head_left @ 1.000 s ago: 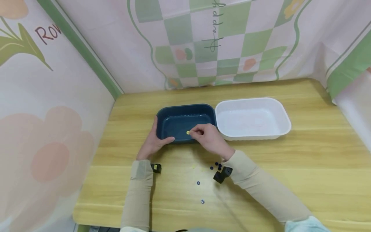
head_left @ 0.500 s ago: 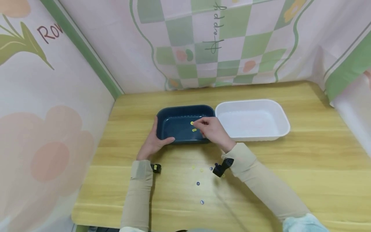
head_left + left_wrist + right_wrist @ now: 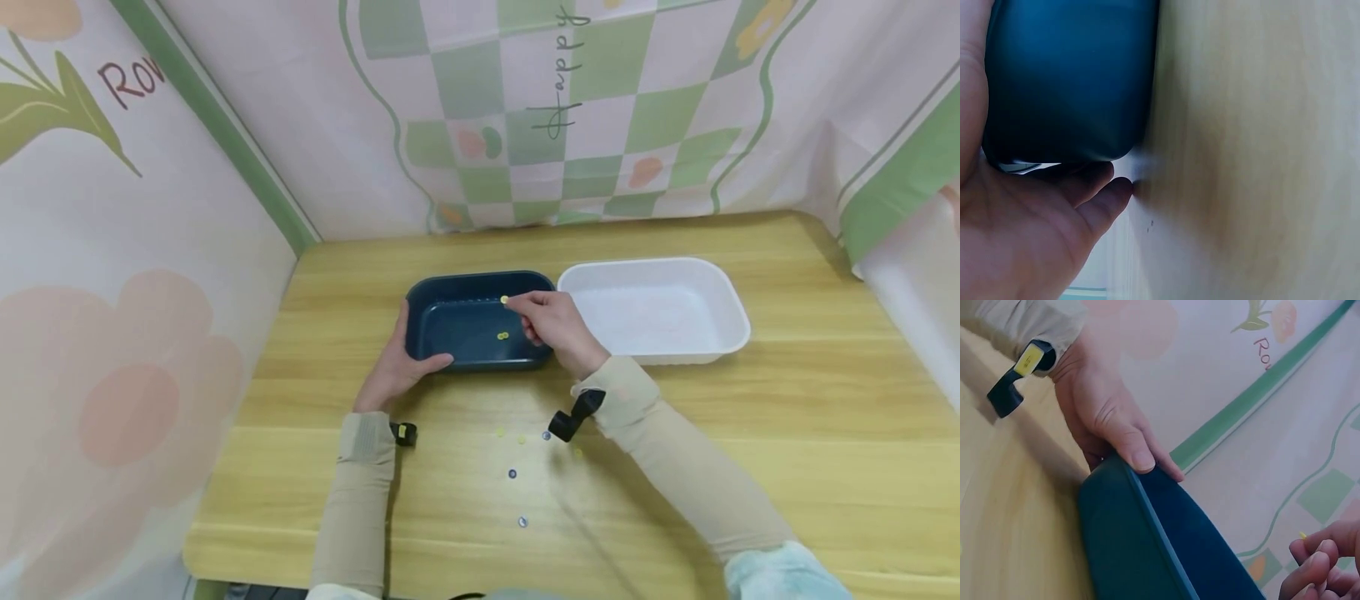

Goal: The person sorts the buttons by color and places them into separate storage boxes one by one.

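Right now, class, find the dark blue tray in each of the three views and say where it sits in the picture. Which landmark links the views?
Head view: the dark blue tray sits at centre, left of the white tray.
Left wrist view: its outer wall fills the upper left.
Right wrist view: its corner and rim fill the bottom centre.
Shared landmark: the left hand gripping the tray's left end, thumb over the rim, seen in all three views.

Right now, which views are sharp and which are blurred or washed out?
Head view: evenly lit and sharp, wide-angle bend at the edges. Left wrist view: soft, the dark blue plastic tray too close, wooden table blurred. Right wrist view: mostly clear, right hand's fingers cropped at the corner.
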`<state>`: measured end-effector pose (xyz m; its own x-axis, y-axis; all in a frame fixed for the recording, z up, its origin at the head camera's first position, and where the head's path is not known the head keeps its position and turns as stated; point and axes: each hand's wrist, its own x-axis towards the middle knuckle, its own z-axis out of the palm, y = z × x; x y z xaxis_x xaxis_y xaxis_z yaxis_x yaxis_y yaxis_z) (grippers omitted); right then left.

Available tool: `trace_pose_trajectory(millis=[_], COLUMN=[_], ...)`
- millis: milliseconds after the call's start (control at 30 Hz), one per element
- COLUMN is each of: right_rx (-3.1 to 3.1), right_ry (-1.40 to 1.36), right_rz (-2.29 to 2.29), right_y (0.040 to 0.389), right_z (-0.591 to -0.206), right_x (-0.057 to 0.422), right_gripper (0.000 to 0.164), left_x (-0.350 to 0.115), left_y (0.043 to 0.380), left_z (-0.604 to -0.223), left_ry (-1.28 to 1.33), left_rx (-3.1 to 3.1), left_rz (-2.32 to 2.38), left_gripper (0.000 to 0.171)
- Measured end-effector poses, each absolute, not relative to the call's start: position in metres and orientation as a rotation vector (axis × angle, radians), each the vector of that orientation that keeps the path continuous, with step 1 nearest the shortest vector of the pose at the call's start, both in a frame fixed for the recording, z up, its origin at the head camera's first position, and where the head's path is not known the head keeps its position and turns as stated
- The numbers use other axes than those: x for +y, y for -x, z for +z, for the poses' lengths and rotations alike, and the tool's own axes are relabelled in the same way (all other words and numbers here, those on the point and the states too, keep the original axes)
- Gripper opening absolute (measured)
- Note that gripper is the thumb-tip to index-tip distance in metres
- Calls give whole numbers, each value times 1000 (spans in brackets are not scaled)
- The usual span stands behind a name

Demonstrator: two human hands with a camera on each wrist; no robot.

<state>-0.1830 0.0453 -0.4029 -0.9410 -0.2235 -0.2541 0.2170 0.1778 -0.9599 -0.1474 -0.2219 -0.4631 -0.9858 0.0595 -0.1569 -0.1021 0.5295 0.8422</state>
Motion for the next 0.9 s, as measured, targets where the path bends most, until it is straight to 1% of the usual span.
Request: trace_pose_trajectory(millis=[167, 400, 633, 900], right_rx=[2079, 2066, 2042, 2042], right_ry=[-29, -42, -80, -90], right_rz=[-1852, -1879, -1893, -1904], right_y=[186, 189, 192, 193], right_z=[-403, -403, -402, -404], right_x=[46, 46, 46, 47], right_gripper=[31, 40, 38, 41], left_x=[-222, -221, -221, -221], left_y=[148, 148, 148, 149], left_z=[-464, -463, -463, -464], left_ry=[25, 33, 45, 45], left_rx=[2602, 2597, 2590, 2588], left_rz=[1438, 1453, 1456, 1456], left_gripper=[120, 119, 119, 120])
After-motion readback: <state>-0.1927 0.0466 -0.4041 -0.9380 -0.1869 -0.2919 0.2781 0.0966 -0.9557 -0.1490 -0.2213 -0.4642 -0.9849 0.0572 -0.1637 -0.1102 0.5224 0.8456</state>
